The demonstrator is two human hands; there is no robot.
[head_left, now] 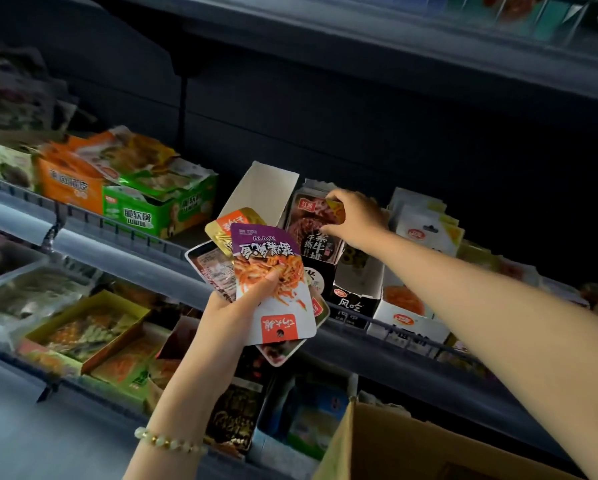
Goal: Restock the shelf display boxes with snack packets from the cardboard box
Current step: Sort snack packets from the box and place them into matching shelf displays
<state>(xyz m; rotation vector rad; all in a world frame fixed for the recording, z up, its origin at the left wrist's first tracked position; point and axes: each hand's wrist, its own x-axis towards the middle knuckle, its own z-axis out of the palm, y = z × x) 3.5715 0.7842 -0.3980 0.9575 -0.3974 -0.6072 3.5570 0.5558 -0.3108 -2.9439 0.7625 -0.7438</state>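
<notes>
My right hand (358, 220) pinches a yellow-cornered packet (337, 206) over the dark packets (311, 233) standing in a display box (323, 277) on the middle shelf (134, 240). My left hand (228, 317) grips a fan of packets (273, 278) nearer me, so I judge several are still to place. The cardboard box (377, 441) sits near right, its contents hidden.

Purple-topped white packet (273, 282), green display box (159, 211), orange display box (70, 183), brown cardboard box (394, 448).
</notes>
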